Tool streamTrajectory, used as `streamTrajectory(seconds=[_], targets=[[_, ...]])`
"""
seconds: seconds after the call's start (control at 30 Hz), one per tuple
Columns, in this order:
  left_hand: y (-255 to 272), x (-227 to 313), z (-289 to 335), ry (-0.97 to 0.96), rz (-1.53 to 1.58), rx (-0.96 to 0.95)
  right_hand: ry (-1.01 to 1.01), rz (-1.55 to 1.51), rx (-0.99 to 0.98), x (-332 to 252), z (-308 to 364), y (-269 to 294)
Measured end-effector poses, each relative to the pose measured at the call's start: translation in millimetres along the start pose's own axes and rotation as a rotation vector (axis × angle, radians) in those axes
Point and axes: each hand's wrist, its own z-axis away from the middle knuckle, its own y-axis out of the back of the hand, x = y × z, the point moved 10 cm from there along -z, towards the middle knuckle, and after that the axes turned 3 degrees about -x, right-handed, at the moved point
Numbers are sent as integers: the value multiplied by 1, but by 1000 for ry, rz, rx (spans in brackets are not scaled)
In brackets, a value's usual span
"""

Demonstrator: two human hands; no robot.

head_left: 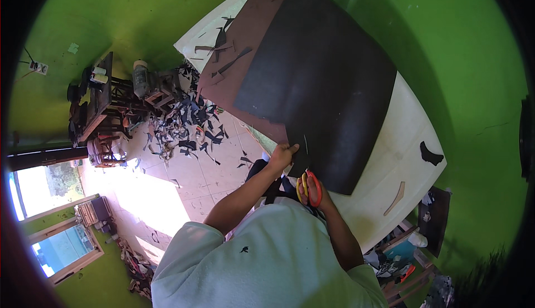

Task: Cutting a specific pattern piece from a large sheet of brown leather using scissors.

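A large dark sheet (329, 79), perhaps leather, lies across the white table (409, 135) over a reddish-brown sheet (245, 68). At the dark sheet's near left corner, my left hand (283, 155) pinches its edge. My right hand (312, 192) is wrapped round the handles of a pair of scissors (314, 188), red on one side and yellow on the other. The scissors are at the sheet's near edge, just right of my left hand; their blades are mostly hidden. A short pale line shows on the dark sheet near my left fingers.
Dark offcuts (225, 57) lie on the brown sheet. A black cut piece (431, 153) and a tan narrow pattern piece (394, 198) rest on the table's right side. Scraps (186, 124) cover the floor at left, by a wooden bench (100, 99). A green wall (473, 85) borders the right.
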Motion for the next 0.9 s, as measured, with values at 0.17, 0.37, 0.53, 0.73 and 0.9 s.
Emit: streamTrajectory(seconds=[0.17,0.37,0.53,0.73,0.9], targets=[[-1,-3,-2,-1,25,-14,32,-8,-20,-7,1,-5],[-2,2,0,-17,-49,-26,33,-87,-21,-6,-3,-2],[-2,8,1,-48,-54,-39,47,-104,-68,-5,-15,-7],[3,-6,-7,-28,-82,-57,-4,-91,-73,4,-14,-7],[-1,2,0,5,-74,-62,-72,-115,-11,0,-9,-7]])
